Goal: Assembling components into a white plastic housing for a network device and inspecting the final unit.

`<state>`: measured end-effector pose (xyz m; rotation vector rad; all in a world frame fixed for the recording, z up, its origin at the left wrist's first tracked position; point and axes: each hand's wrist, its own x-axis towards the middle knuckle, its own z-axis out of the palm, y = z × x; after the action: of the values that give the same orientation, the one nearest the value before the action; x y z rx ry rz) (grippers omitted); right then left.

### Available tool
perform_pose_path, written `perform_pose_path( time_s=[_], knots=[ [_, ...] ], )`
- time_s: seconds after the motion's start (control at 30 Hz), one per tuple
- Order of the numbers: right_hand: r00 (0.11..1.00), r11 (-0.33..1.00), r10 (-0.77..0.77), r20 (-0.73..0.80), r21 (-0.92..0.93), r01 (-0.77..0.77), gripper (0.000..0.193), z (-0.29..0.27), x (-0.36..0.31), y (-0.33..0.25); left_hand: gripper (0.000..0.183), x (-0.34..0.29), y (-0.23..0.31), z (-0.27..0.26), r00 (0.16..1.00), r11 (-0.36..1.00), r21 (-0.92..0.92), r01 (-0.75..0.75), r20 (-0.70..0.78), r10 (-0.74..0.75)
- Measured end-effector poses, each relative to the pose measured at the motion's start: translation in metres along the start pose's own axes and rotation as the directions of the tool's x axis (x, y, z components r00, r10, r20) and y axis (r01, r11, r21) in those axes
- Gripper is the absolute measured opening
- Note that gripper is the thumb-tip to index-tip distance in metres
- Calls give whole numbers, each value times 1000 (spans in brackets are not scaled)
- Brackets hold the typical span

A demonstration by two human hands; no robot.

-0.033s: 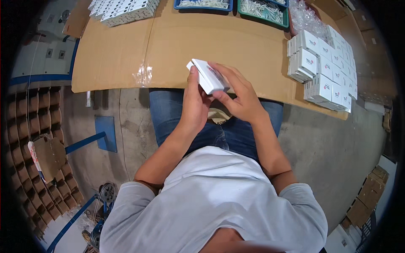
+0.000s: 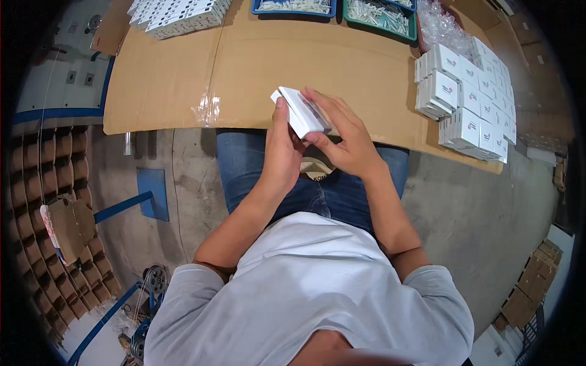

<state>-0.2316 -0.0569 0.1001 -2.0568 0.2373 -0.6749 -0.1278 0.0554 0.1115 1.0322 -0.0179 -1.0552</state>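
Observation:
A small white carton (image 2: 294,116) is held tilted between my two hands, just over the near edge of the cardboard-covered table (image 2: 305,55). My left hand (image 2: 280,155) grips its left side, thumb along the edge and the other fingers hidden beneath. Against the right side and near end, my right hand (image 2: 354,146) rests with curled fingers and its thumb by the lower corner. A narrow gap shows along the carton's far left edge, perhaps a flap. Part of its right face is hidden by my right fingers.
White cartons (image 2: 473,110) are stacked at the table's right edge, and more white boxes (image 2: 183,17) lie far left. At the back are a blue tray (image 2: 293,14) and a green tray (image 2: 383,33) of small pale pieces, beside clear plastic bags (image 2: 441,24).

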Motion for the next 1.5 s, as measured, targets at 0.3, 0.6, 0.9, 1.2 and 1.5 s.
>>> perform_pose_path(
  time_s=[0.3, 0.6, 0.9, 1.2, 1.5],
  knots=[
    [999, 1000, 21, -40, -13, -22, 65, 11, 0, -2, 65, -7, -2, 9, 1000, 1000, 13, 8, -7, -8],
    [994, 997, -40, -104, -76, 32, 64, 19, 0, 0, 61, -3, -7, 3, 998, 996, 63, -70, -2, 70],
    [994, 999, -31, -105, -44, 27, 59, 18, -4, -1, 49, -4, -6, 5, 997, 999, 24, -39, -63, 40],
    [992, 997, -57, -116, -65, 50, 51, 18, -6, 5, 48, 2, -13, -5, 1000, 998, 56, -21, -1, 21],
    [988, 996, 30, -153, 82, -17, 44, 21, -8, 9, 47, -1, -18, 4, 996, 996, 30, -88, -27, 89]
  ],
)
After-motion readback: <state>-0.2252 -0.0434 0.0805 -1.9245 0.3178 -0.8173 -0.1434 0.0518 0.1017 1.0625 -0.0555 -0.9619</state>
